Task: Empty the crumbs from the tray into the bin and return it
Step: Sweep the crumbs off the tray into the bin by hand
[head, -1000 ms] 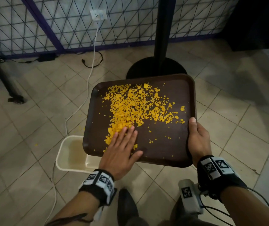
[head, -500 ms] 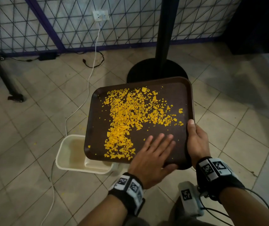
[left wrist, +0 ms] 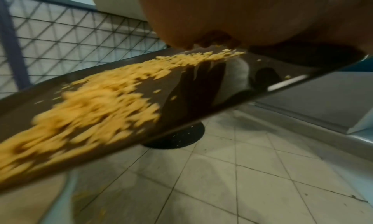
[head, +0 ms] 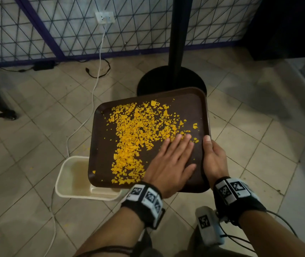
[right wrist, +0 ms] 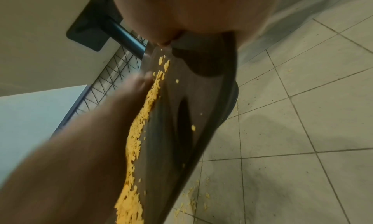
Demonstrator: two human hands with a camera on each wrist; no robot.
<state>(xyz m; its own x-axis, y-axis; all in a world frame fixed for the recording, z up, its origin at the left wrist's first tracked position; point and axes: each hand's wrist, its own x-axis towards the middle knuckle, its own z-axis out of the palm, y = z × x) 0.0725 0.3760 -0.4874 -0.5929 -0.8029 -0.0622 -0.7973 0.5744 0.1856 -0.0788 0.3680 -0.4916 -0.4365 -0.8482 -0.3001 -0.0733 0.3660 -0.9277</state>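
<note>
A dark brown tray [head: 103,145] is held tilted over the floor, its near-left corner above a cream plastic bin [head: 68,180]. Yellow crumbs [head: 135,134] cover its middle and left. My left hand [head: 173,156] lies flat on the tray with straight fingers, the fingertips among the crumbs near the right side. My right hand [head: 212,156] grips the tray's right rim, thumb on top. In the left wrist view the tray [left wrist: 201,90] slopes down to the left under blurred crumbs [left wrist: 96,109]. The right wrist view has the tray [right wrist: 181,115] edge-on with my left hand [right wrist: 125,93] against the crumbs [right wrist: 137,131].
A black pole on a round base [head: 170,80] stands just behind the tray. A white cable [head: 94,89] runs from a wall socket down past the bin. A mesh fence [head: 73,25] closes the back. Some crumbs [right wrist: 191,200] lie on the tiled floor.
My left hand moved from the tray's near-left side across to the right, beside my right hand. A swept band of crumbs sits near the tray's near-left edge. The tray tilted slightly.
</note>
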